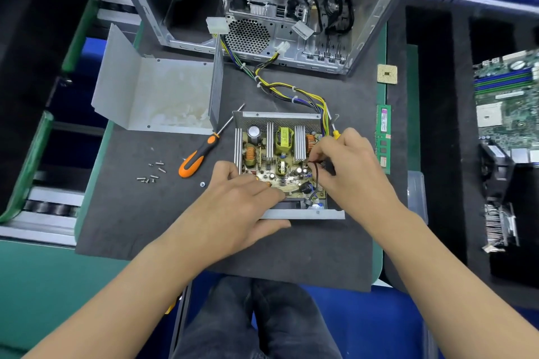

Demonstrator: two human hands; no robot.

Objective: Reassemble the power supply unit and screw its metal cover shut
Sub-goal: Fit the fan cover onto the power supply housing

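The open power supply unit point(278, 118) sits on the dark mat, its circuit board point(277, 160) exposed with coils and heat sinks. My left hand point(242, 207) rests on the unit's near left corner, fingers lying over the board's edge. My right hand point(350, 166) pinches a black wire point(316, 170) at the board's right side. The detached metal cover point(157, 96) lies open-side up at the left rear. Several loose screws point(151, 173) lie on the mat to the left. An orange-handled screwdriver point(198, 156) lies between the screws and the unit.
An open computer case point(262, 23) stands behind, with the unit's yellow and black cable bundle point(291, 90) running toward it. A yellow-handled tool point(335, 130) lies by the unit's right rear. A RAM stick point(383, 137), a CPU point(387, 73) and a motherboard point(507, 105) lie to the right.
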